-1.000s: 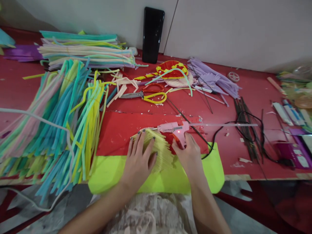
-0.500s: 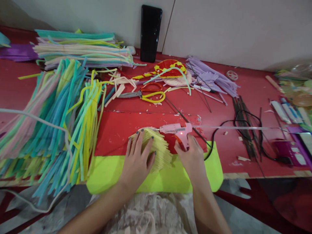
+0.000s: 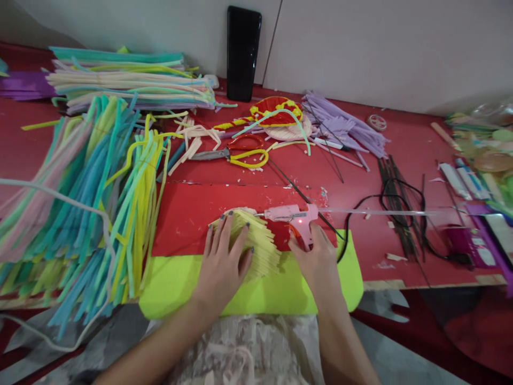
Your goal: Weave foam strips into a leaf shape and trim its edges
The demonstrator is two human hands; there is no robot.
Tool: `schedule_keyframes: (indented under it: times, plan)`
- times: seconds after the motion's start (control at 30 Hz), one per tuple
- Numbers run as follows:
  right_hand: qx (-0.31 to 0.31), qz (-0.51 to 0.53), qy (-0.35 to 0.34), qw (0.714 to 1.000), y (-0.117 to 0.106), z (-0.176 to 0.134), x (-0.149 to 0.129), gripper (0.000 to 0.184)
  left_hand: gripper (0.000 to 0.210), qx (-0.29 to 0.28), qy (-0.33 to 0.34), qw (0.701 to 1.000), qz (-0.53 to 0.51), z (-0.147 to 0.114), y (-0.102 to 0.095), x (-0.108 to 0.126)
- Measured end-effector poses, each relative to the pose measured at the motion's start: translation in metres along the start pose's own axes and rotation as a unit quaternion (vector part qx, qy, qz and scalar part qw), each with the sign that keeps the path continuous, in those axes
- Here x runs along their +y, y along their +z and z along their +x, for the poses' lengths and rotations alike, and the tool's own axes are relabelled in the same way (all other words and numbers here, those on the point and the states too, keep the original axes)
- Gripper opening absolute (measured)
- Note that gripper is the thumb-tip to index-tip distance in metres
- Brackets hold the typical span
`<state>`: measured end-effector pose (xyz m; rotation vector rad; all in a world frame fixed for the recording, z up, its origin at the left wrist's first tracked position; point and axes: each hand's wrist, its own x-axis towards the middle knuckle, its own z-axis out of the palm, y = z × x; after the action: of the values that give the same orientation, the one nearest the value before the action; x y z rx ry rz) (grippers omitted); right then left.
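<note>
My right hand (image 3: 316, 252) is wrapped round the handle of a pink hot glue gun (image 3: 290, 214), whose small red light glows. A long clear glue stick (image 3: 368, 212) sticks out of its back. The gun's metal nozzle points left and meets the upper edge of a pale yellow piece made of pipe cleaners laid side by side (image 3: 262, 248). My left hand (image 3: 224, 251) lies flat on that piece with fingers spread. Beneath are a red sheet (image 3: 180, 224) and a bright yellow-green mat (image 3: 172, 289).
Bundles of coloured pipe cleaners (image 3: 76, 182) fill the left side. Scissors (image 3: 232, 155) lie behind the red sheet, near a red and yellow fan-shaped craft (image 3: 276, 112). A black phone (image 3: 242, 53) leans on the wall. The gun's black cord (image 3: 352, 224) runs right, past dark stems (image 3: 396, 208).
The whole view has shifted slightly to the left. The nozzle sits a little farther right along the yellow piece's top edge; the left hand stays flat on it.
</note>
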<state>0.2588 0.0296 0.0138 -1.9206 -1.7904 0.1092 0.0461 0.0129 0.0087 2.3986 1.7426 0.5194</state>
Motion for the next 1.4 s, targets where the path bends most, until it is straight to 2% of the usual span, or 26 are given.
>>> schedule_keyframes:
  times: [0.37, 0.5, 0.6, 0.73, 0.83, 0.9, 1.0, 1.03, 1.07, 1.13, 1.17, 1.27, 1.4]
  plan:
    - [0.015, -0.007, 0.008, 1.000, -0.003, -0.005, 0.007, 0.032, 0.045, 0.003, 0.002, 1.000, 0.003, 0.000, 0.000, 0.000]
    - [-0.005, 0.005, 0.054, 0.999, -0.012, 0.000, 0.009, 0.031, 0.045, -0.005, -0.005, 1.000, 0.002, 0.000, -0.001, 0.001]
    - [-0.005, -0.004, 0.116, 0.993, -0.019, 0.012, 0.022, 0.038, 0.046, -0.007, -0.007, 1.000, 0.000, 0.000, -0.002, 0.001]
    - [0.058, -0.042, 0.169, 0.983, -0.019, 0.036, 0.052, 0.056, 0.047, -0.012, -0.010, 1.000, -0.004, 0.000, -0.004, 0.002]
    - [0.064, -0.067, 0.134, 0.987, -0.019, 0.050, 0.064, 0.059, 0.048, -0.017, -0.012, 1.000, -0.004, 0.001, -0.005, 0.002]
    - [0.103, -0.081, 0.102, 0.986, -0.022, 0.053, 0.058, 0.051, 0.048, -0.017, -0.012, 1.000, -0.003, 0.001, -0.004, 0.002]
    - [0.158, -0.046, 0.056, 0.985, -0.028, 0.045, 0.025, 0.033, 0.048, -0.018, -0.015, 1.000, 0.000, 0.002, -0.005, 0.002]
    - [0.137, -0.002, 0.026, 0.990, -0.029, 0.039, 0.011, 0.027, 0.048, -0.020, -0.016, 1.000, 0.001, 0.002, -0.005, 0.002]
    - [0.079, 0.055, -0.016, 0.995, -0.028, 0.033, -0.004, 0.022, 0.047, -0.021, -0.017, 1.000, 0.001, 0.002, -0.005, 0.002]
    - [-0.052, 0.144, -0.070, 0.986, -0.021, 0.021, -0.029, 0.014, 0.047, -0.024, -0.017, 1.000, 0.003, 0.002, -0.006, 0.002]
    - [-0.082, 0.168, -0.078, 0.979, -0.017, 0.015, -0.039, 0.012, 0.047, -0.025, -0.018, 1.000, 0.004, 0.002, -0.006, 0.002]
    - [-0.089, 0.185, -0.071, 0.976, -0.003, 0.007, -0.053, 0.010, 0.048, -0.029, -0.021, 0.999, 0.004, 0.002, -0.007, 0.002]
    - [-0.073, 0.169, -0.044, 0.982, 0.006, 0.009, -0.054, 0.010, 0.048, -0.024, -0.028, 0.999, 0.001, 0.002, -0.009, 0.003]
